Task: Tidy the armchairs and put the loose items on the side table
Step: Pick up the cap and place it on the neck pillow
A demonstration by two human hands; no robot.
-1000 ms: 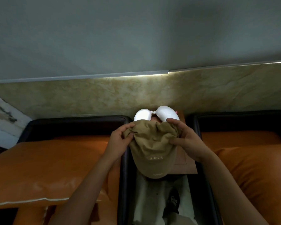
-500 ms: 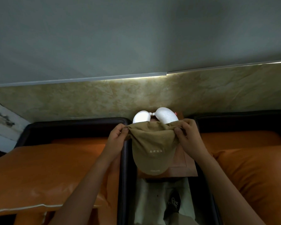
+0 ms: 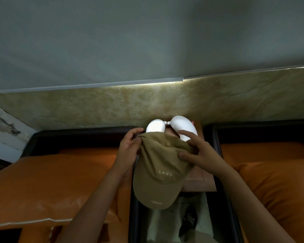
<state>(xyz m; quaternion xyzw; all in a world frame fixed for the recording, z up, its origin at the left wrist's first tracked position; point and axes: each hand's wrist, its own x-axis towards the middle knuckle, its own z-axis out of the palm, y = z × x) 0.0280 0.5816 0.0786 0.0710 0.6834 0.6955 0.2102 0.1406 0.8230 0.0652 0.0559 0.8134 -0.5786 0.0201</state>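
A khaki baseball cap [image 3: 158, 174] with small pale lettering hangs over the wooden side table [image 3: 203, 183], its brim pointing toward me. My left hand [image 3: 130, 148] pinches the cap's left rear edge. My right hand [image 3: 198, 155] grips the right side of the crown, thumb pressed into the fabric. Behind the cap, a white neck pillow [image 3: 172, 127] lies at the back of the table, partly hidden by the cap and my fingers.
Two dark-framed armchairs flank the side table, each with an orange cushion [image 3: 49, 186] [image 3: 274, 186]. A marbled wall [image 3: 147, 104] rises close behind. Below the table, pale floor and a dark shoe [image 3: 188, 223] show.
The cap has tilted and shifted slightly left. My right hand slid from the rear edge down onto the crown's right side; my left hand stays on the left edge.
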